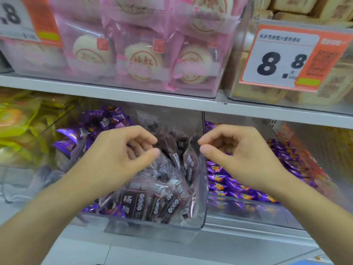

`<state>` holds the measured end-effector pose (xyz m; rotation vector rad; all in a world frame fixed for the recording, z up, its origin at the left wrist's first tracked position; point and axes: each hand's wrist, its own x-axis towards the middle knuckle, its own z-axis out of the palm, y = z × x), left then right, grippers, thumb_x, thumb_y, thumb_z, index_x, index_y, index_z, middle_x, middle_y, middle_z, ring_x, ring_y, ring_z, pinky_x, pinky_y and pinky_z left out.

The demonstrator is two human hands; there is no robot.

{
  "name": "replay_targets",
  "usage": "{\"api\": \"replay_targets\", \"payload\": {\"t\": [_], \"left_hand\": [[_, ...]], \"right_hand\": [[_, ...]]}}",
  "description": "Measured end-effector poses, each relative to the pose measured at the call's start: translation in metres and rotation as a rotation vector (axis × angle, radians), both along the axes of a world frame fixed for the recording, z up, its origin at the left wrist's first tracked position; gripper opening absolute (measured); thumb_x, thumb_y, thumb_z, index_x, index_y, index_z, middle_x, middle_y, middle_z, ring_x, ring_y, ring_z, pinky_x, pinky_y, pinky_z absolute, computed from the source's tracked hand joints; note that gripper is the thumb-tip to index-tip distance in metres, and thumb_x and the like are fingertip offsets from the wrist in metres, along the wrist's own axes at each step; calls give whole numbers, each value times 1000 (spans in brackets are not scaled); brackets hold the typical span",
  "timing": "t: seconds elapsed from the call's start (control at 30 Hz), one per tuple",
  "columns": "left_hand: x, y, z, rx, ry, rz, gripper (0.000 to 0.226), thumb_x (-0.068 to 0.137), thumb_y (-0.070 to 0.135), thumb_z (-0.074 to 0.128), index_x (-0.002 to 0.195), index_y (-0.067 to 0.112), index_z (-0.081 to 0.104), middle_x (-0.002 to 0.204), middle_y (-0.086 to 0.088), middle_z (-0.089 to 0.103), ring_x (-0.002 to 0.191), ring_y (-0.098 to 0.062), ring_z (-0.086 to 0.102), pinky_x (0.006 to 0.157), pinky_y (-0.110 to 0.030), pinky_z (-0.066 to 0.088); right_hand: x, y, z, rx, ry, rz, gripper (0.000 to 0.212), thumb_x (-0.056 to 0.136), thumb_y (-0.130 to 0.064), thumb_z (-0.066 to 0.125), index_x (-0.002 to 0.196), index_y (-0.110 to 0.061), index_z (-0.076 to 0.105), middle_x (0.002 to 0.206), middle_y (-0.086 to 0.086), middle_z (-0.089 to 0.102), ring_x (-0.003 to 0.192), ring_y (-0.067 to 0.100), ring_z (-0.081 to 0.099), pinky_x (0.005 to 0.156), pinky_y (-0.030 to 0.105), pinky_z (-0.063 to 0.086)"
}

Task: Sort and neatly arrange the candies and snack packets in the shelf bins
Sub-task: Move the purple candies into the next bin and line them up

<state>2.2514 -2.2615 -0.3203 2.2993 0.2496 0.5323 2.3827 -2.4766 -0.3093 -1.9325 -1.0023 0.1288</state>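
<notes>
Grey shelf [133,96] carries clear bins [152,226] of packets; lower board likewise.

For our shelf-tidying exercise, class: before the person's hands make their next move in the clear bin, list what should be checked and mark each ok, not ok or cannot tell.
1. Left hand over the dark maroon snack packets: ok.
2. Left hand actually gripping a packet: cannot tell.
3. Right hand holding something: cannot tell.
4. Shiny purple candies kept out of the clear plastic bin: not ok, mixed in.
5. Maroon packets lined up: not ok, jumbled.
6. Purple orange-printed candies in the neighbouring bin: ok.
</notes>
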Motion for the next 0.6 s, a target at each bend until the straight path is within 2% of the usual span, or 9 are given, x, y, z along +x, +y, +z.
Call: {"api": "replay_targets", "payload": {"t": [0.07,0.1,0.17,0.23,0.33,0.4,0.5,0.53,0.6], "left_hand": [[-14,31,-1,154,22,169,14,81,18,74,93,26,72,77,12,67,76,4,59,67,-4,42],[-20,46,-6,226,67,226,16,82,19,74,97,23,72,84,13,66,75,5,57,66,-5,39],[-29,70,-20,323,208,288,28,83,28,74,110,19,70,98,4,65,79,-1,53,67,-15,34],[-35,82,-33,346,299,254,38,84,37,73,117,18,67,109,-1,65,98,-16,57,78,-25,37],[-38,88,-40,314,269,199,40,84,41,72,118,21,66,112,3,64,109,-16,56,88,-23,39],[-39,92,-41,242,229,203,37,81,41,75,113,25,68,107,8,65,101,-9,59,84,-17,41],[-42,98,-39,88,187,212,29,79,36,79,105,28,68,99,16,64,83,13,53,70,1,38],[-42,98,-40,46,175,213,27,79,35,79,103,28,69,98,18,65,81,16,51,67,3,37],[-42,100,-40,-11,144,217,23,80,34,78,100,27,71,98,18,68,78,18,51,65,4,37]], "right_hand": [[-31,23,5,15,-27,127,13,84,-9,75,84,-22,75,80,-3,72,72,15,68,72,33,56],[-41,40,5,-14,-38,178,12,84,-9,75,85,-21,74,82,-4,72,71,12,67,71,30,56],[-50,82,7,-110,-104,237,12,85,-10,73,89,-20,74,84,-6,72,73,9,66,72,24,55],[-38,132,2,-199,-171,207,13,86,-11,69,96,-18,74,88,-6,73,78,9,67,78,25,54],[6,198,-13,-344,-166,62,18,85,-18,72,103,-18,69,95,-3,72,92,18,67,89,36,53],[25,227,-26,-392,-163,51,28,81,-22,79,106,-19,67,100,-2,69,95,18,66,91,38,52],[33,252,-42,-424,-216,101,52,72,-26,87,118,-18,65,113,0,69,98,16,65,92,39,54],[33,257,-46,-412,-239,85,54,72,-27,87,119,-17,63,114,2,69,97,17,64,91,40,54],[33,261,-51,-355,-310,-29,41,80,-34,80,112,-15,63,106,6,70,92,22,65,84,37,53]]}}
